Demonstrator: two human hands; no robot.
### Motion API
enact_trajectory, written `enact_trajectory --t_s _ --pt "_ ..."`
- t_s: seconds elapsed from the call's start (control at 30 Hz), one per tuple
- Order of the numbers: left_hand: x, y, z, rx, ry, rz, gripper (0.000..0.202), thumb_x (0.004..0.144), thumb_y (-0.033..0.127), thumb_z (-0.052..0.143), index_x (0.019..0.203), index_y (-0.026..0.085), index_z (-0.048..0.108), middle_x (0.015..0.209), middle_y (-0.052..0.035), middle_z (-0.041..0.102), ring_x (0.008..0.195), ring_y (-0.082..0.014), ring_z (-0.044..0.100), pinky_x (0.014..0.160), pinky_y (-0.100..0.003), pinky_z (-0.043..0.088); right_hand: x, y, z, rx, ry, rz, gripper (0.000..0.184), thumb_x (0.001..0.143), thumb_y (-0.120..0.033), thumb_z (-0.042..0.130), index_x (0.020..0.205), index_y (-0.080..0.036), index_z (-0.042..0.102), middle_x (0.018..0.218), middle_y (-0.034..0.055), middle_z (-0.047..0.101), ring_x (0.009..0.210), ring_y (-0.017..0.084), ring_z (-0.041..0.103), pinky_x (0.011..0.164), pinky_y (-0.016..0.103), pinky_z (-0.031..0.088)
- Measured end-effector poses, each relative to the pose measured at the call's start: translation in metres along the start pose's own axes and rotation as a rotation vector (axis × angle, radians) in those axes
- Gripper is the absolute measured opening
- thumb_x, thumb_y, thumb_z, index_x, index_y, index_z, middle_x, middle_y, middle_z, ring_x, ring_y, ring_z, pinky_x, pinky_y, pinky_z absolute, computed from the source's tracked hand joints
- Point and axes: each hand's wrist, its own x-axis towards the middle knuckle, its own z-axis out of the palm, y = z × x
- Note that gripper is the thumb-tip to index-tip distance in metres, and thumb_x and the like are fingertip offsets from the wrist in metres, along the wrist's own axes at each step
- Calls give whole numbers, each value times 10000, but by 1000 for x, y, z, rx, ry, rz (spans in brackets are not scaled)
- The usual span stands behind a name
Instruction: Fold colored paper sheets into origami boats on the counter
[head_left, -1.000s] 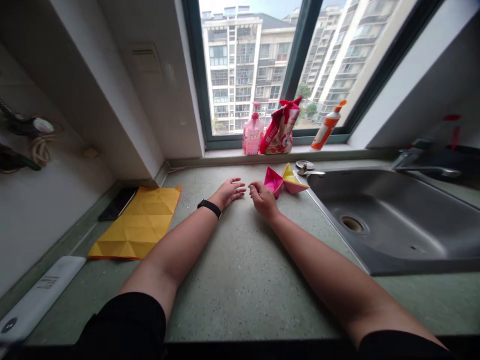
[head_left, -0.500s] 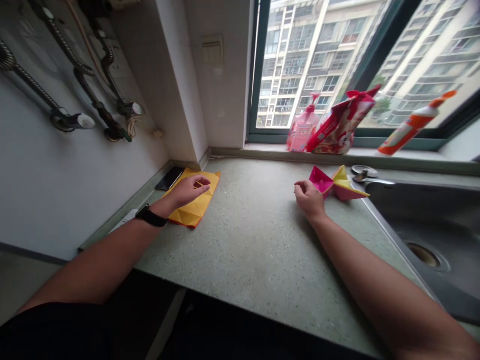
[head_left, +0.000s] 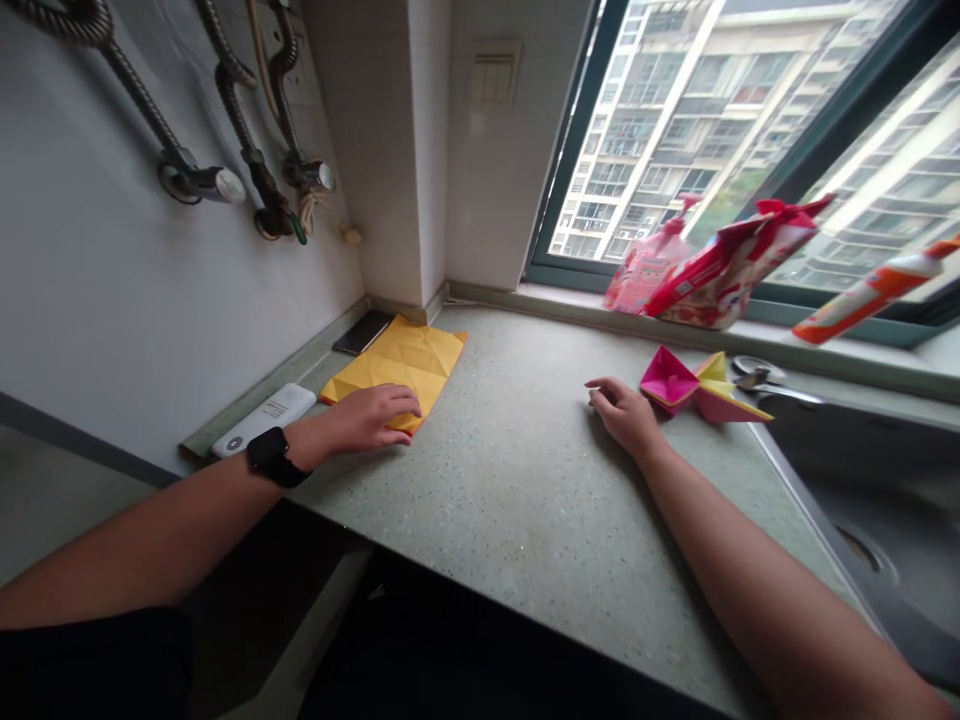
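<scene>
Yellow creased paper (head_left: 409,358) lies on the surface (head_left: 510,480) by the wall (head_left: 135,310), left hand (head_left: 367,418) flat on its near corner, grip released. Right hand (head_left: 626,415) rests empty beside pink folded paper (head_left: 670,378).

Surface finishes: paper, stone, metal, plastic.
Yellow sheet (head_left: 401,365): matt, creased paper. Folded pink-and-yellow figure (head_left: 694,390): matt paper. Worktop (head_left: 510,470): smooth, speckled, stone-like. Wall hoses (head_left: 247,150): braided metal. Orange bottle (head_left: 870,295): glossy plastic.
</scene>
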Motion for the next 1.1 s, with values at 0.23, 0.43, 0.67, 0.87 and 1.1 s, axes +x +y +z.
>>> enact_trajectory --t_s 0.23,0.43,0.67,0.87,1.1 --pt "-2 -16 -2 16 -41 -12 149 970 339 753 1082 239 758 1212 -71 751 1092 -245 719 893 -319 520 1 4 -2 120 22 41 345 845 -523 604 954 -226 740 740 54 725 683 233 644 691 378 498" --pt "0 -15 -8 -13 -51 4 137 972 360 742 1037 241 759 1194 -64 748 1073 -234 716 890 -309 516 1 3 -2 143 30 53 324 833 -524 621 925 -234 729 733 51 715 688 236 654 688 377 510" --pt "5 -14 -11 -38 -60 16 175 967 403 751 1026 240 772 1145 -64 759 1042 -235 717 890 -314 521 1 3 -3 194 56 67 308 806 -505 628 907 -231 726 716 45 704 676 224 638 677 369 508" --pt "6 -18 -13 -44 -81 13 148 971 387 757 979 239 762 1114 -47 762 1018 -222 720 856 -298 498 1 5 -3 212 53 73 315 806 -508 633 911 -226 725 716 39 710 682 220 641 699 372 503" --pt "5 -19 -11 -22 -113 6 139 974 365 738 993 229 758 1125 -52 762 1024 -224 720 869 -306 494 1 5 -3 208 48 74 304 806 -490 629 911 -222 726 723 42 706 676 213 633 695 367 494"
